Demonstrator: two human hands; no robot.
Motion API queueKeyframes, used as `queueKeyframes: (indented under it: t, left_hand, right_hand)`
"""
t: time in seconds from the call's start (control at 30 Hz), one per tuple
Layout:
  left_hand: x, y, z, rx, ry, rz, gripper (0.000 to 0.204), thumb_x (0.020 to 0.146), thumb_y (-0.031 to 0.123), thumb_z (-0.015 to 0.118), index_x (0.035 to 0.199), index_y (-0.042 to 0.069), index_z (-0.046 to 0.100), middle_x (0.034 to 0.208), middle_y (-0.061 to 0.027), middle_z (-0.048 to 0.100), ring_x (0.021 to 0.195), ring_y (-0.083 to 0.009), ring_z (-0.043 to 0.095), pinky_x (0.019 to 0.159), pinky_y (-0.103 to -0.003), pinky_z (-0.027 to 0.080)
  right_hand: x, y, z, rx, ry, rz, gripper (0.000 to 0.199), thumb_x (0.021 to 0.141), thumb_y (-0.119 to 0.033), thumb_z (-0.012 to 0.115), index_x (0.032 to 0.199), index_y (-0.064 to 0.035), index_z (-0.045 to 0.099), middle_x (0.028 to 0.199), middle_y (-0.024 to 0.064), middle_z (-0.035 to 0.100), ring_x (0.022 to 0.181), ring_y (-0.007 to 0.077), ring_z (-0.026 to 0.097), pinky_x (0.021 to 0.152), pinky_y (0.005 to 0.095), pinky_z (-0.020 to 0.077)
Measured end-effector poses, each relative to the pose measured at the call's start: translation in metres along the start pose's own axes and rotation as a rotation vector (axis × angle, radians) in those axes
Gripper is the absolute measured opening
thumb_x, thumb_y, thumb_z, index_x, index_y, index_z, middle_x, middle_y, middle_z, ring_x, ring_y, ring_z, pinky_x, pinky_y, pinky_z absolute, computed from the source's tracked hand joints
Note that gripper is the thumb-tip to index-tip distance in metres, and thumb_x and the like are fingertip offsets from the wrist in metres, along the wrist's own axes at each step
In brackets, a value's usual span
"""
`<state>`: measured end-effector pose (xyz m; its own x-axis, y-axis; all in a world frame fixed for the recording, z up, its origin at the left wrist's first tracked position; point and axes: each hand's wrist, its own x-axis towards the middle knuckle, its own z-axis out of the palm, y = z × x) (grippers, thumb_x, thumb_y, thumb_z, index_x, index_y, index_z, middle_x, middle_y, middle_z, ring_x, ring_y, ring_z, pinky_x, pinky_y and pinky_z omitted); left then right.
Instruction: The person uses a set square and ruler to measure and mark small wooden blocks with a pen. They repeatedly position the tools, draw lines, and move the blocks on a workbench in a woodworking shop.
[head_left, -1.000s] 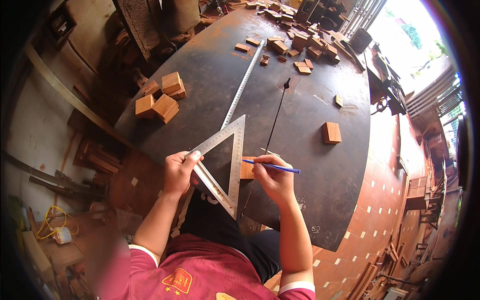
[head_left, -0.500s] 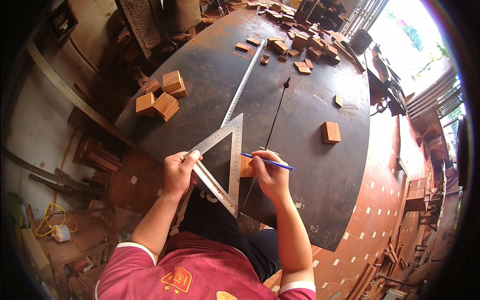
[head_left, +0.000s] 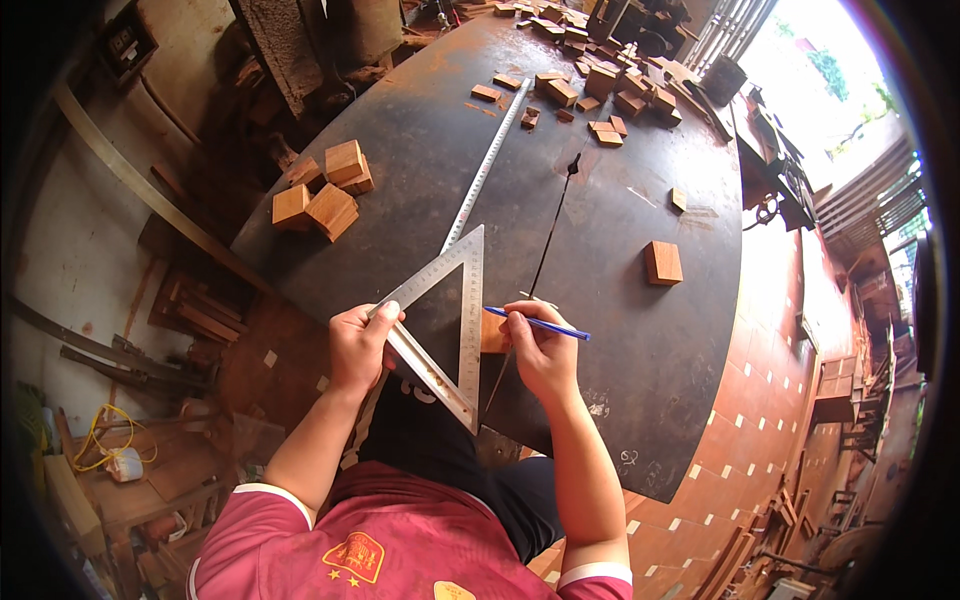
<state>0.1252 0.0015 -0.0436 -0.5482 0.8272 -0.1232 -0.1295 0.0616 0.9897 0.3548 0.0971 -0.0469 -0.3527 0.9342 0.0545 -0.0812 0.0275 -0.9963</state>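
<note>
My left hand [head_left: 360,345] grips a silver triangle square [head_left: 470,330] by its left corner, thumb on top. The square's upright edge lies by a small wooden block [head_left: 493,335], which is partly covered by the square and my right hand. A blue pen [head_left: 555,326] is pinched in my right hand [head_left: 544,362], its tip at the block near the square's edge. Something thin and pale pokes out above those fingers; I cannot make out what it is. Beyond the square's top corner, a long steel ruler [head_left: 487,165] stretches away over the dark tabletop [head_left: 400,190].
Several wooden blocks [head_left: 332,212] are stacked at the table's left edge. More blocks [head_left: 603,82] crowd the far end. One block [head_left: 663,263] and a smaller piece [head_left: 679,200] lie at right. A narrow slot [head_left: 548,235] runs along the tabletop.
Hardly anything differs. The view has shifted very slightly; both hands, the square and the pen keep practically the same places.
</note>
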Motion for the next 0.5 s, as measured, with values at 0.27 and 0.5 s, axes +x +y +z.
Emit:
queueKeyframes:
  t: [0.27,0.5]
  left_hand:
    - [-0.0014,-0.0034,0.0001,0.003,0.01,0.018,0.031,0.101,0.021,0.071,0.083,-0.004,0.072,0.061,-0.0019,0.064,0.043,-0.0056,0.052,0.039,-0.022,0.039]
    - [-0.003,-0.0035,-0.0001,0.018,0.012,0.037,0.032,0.101,0.022,0.07,0.083,-0.004,0.072,0.06,-0.0017,0.063,0.044,-0.0058,0.052,0.04,-0.023,0.039]
  right_hand:
    - [0.0012,-0.0023,0.0005,-0.066,0.0,-0.054,0.011,0.101,-0.003,0.066,0.107,0.0043,0.07,0.087,0.0051,0.07,0.081,0.0091,0.067,0.073,0.0248,0.0541]
    - [0.0003,-0.0047,0.0011,-0.078,-0.009,-0.06,0.011,0.101,-0.002,0.066,0.107,0.0044,0.07,0.087,0.0056,0.071,0.08,0.0095,0.067,0.073,0.0252,0.0539]
